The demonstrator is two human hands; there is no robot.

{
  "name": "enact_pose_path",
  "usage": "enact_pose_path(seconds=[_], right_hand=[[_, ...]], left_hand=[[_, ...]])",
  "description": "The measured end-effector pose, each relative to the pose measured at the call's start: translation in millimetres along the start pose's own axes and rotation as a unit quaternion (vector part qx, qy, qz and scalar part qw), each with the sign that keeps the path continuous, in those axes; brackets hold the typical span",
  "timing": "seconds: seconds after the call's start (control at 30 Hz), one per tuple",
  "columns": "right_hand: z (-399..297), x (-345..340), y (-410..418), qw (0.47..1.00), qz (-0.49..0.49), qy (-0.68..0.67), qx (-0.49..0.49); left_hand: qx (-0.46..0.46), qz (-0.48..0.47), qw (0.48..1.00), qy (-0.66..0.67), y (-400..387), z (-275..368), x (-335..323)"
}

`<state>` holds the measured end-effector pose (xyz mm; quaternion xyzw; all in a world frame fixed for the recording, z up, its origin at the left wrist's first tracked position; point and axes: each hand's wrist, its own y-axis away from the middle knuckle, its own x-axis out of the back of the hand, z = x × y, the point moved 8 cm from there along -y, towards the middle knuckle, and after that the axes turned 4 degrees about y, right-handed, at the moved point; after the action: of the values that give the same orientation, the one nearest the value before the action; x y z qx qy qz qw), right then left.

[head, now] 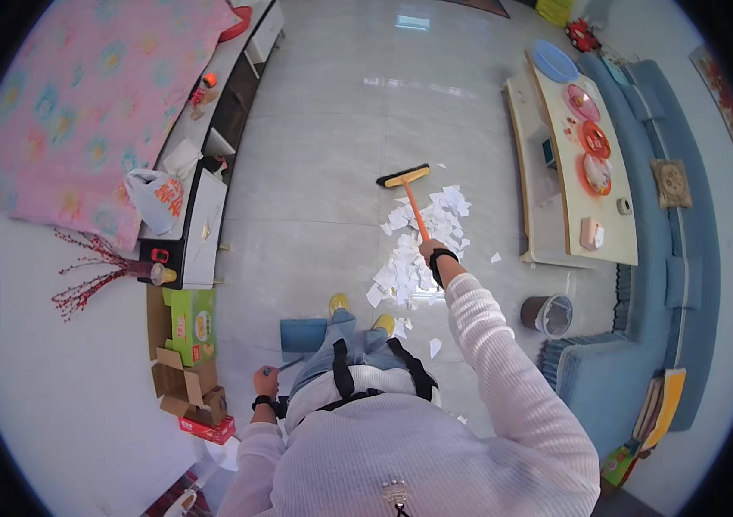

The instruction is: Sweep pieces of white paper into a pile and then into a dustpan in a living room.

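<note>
Stretched out ahead, my right hand (432, 249) grips the orange handle of a broom (415, 205). Its yellow head (407, 177) with black bristles is at the far side of a heap of torn white paper (410, 268) on the tiled floor. The handle passes over the heap; whether the bristles touch the floor I cannot tell. Down at my left side, my left hand (266, 382) is closed around the handle of a blue dustpan (302, 337). The pan is beside my feet, to the left of the heap. No scraps show in the visible part of it.
Loose scraps (435, 348) lie near my yellow shoes (339, 302). A lined waste bin (536, 315) stands at right, by a blue sofa (599, 381) and a coffee table (612, 226) bearing dishes. Along the left are a low cabinet (201, 226) and cardboard boxes (189, 381).
</note>
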<state>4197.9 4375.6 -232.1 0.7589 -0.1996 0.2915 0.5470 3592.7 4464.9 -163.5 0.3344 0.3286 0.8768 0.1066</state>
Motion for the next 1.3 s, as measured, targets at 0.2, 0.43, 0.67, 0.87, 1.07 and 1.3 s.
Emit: enact_pose_path(seconds=[0.2, 0.43, 0.67, 0.87, 1.07, 1.3], right_hand=[[149.2, -67.5, 73.8, 0.998, 0.04, -0.025, -0.035], [249.0, -193.3, 291.6, 0.98, -0.108, -0.065, -0.152], [268.3, -269.2, 437.0, 0.925, -0.19, -0.154, -0.29], [253.2, -253.1, 444.2, 0.961, -0.041, -0.073, -0.263], [217.5, -216.4, 401.9, 0.964, 0.014, -0.118, -0.239], [210.5, -115.1, 265.5, 0.967, 0.117, -0.129, -0.188]], left_hand=[[0.011, -0.06, 0.997, 0.053, -23.0, 4.9, -13.4], [-0.004, -0.079, 0.997, 0.024, -51.7, 38.0, -21.6], [-0.054, -0.146, 0.985, -0.072, -90.4, 82.4, -42.4], [-0.139, -0.183, 0.964, -0.135, -129.8, 112.6, -64.7], [-0.403, -0.116, 0.884, -0.205, -174.1, 138.5, -69.6], [-0.355, -0.096, 0.908, -0.202, -169.4, 162.4, -75.5]])
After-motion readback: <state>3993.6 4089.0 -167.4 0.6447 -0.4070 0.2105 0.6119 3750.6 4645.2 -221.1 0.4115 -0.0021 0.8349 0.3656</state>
